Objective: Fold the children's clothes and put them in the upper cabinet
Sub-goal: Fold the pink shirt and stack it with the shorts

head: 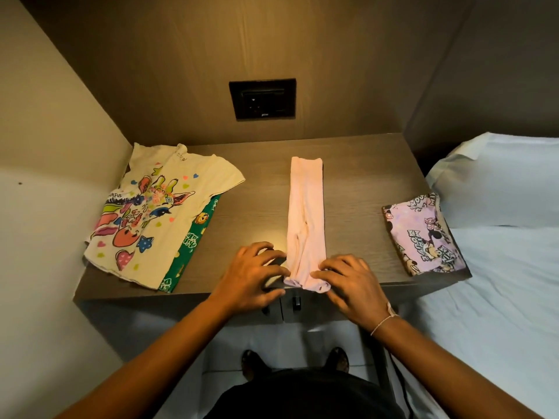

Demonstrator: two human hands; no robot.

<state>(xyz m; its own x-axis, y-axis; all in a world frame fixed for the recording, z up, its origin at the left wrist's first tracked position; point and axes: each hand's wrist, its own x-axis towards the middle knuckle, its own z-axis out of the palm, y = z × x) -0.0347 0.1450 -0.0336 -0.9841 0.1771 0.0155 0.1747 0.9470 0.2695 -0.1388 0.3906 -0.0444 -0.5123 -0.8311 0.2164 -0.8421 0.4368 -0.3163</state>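
Grip check: right hand has fingers curled over the near end of the pink leggings, pinching the fabric. Left hand has a loose grip, holding nothing; its fingers are spread and the tips touch the leggings' left edge. Leggings lie folded in a long strip, mid counter, with the near end at the front edge. Cream printed t-shirt lies flat at the counter's left, on top of a green garment. Folded purple print garment is at the right edge, beside the bed. Wall socket sits above.
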